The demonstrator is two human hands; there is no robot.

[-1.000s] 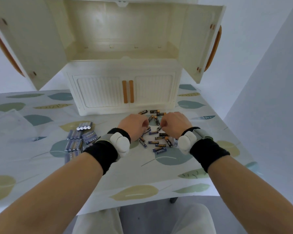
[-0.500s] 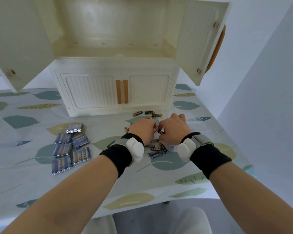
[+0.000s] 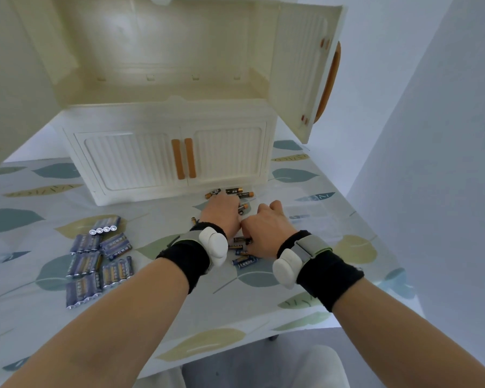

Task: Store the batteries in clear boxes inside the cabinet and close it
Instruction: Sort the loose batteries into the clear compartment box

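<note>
Both hands lay knuckles-up over the loose batteries [image 3: 242,260] on the table [image 3: 157,309], below the open cabinet [image 3: 163,107]; left hand [image 3: 223,215] and right hand [image 3: 266,233] grip possibly curled, couldn't tell.

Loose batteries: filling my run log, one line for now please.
hands: gathering loose batteries | cabinet: upper doors open | packs: untouched

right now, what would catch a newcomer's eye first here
The cream cabinet at the back of the table, its upper doors swung wide on an empty compartment. In front of it the left hand and right hand crowd over loose batteries, while blue battery packs lie to the left.
</note>
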